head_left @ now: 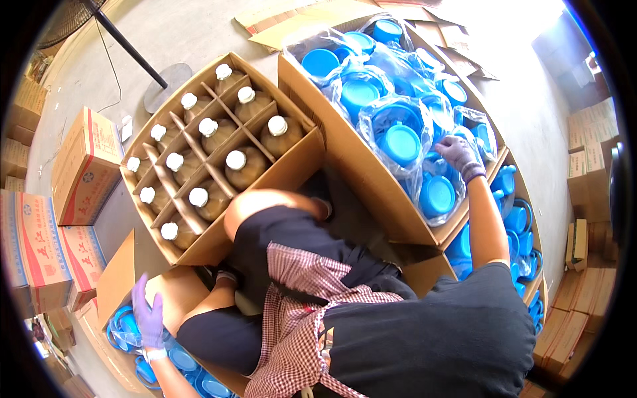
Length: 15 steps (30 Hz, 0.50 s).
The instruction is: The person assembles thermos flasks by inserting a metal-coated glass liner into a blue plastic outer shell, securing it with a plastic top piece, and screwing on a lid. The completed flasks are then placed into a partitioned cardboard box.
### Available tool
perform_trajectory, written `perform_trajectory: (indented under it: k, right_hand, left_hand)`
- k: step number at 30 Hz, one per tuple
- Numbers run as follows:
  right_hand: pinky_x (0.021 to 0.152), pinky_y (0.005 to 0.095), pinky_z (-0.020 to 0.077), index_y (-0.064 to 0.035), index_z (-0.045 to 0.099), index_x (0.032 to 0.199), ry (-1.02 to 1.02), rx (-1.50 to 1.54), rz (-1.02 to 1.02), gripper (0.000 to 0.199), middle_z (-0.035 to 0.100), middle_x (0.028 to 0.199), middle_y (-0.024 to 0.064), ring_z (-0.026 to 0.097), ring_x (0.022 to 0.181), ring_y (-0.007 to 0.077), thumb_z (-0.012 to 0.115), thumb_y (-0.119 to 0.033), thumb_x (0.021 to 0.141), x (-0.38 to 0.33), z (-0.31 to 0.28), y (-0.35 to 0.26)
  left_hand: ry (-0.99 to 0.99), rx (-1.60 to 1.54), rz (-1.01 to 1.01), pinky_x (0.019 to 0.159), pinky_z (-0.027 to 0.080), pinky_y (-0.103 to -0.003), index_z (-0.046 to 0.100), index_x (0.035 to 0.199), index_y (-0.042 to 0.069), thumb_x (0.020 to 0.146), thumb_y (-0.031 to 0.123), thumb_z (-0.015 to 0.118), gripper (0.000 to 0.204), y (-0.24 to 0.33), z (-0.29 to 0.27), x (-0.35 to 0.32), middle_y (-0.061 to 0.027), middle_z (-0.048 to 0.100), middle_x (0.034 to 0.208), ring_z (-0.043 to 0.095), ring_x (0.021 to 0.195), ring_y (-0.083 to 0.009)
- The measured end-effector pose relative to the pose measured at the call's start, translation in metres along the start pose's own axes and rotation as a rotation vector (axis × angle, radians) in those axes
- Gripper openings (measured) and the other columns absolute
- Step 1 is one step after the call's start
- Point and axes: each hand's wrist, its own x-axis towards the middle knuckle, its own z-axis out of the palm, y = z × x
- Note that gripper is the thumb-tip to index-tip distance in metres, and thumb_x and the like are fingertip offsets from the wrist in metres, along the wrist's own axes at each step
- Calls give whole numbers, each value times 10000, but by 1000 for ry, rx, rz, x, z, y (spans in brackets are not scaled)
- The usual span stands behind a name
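My right hand point(459, 156), in a purple glove, reaches over a large open carton point(363, 174) on the right. Its fingers are curled on a clear plastic bag point(434, 126) among bagged blue plastic pieces with round lids point(401, 143); anything else in the grip is hidden. My left hand point(148, 313), also gloved, is raised with fingers apart and nothing in it. Below it, more blue plastic pieces point(183, 359) fill another open carton point(179, 290) at lower left. Ahead, a divided carton point(275, 174) holds several large bottles with white caps point(236, 160), upright in their compartments.
Printed closed cartons point(89, 169) stand at the left. A black fan stand point(166, 85) rests on the floor at the far left. Flattened cardboard point(305, 26) lies at the back. Beside my right arm is another carton of blue pieces point(516, 219). Stacked boxes point(590, 179) line the right.
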Motion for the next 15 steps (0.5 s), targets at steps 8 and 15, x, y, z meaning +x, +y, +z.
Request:
perform_trajectory:
  k: [8,15]
  right_hand:
    - [926,474,549,-130,672,1212,-26,-155,-253,631,643,1177,204,669,1052,381,870,-415,685,-69,-9,-22]
    - [1002,551,492,-154,484,1439,-63,-223,-208,991,573,1248,213,590,1166,436,872,-451,576,-118,18,-9]
  left_hand:
    - [535,-144,-367,1195,349,-418,452,1512,-8,1097,227,455,478,-6,17,-116,-178,460,1549,443,1426,-310]
    - [407,-360,-163,1201,358,-395,383,1535,-43,1108,208,441,499,31,48,-27,-176,435,1573,458,1422,-299]
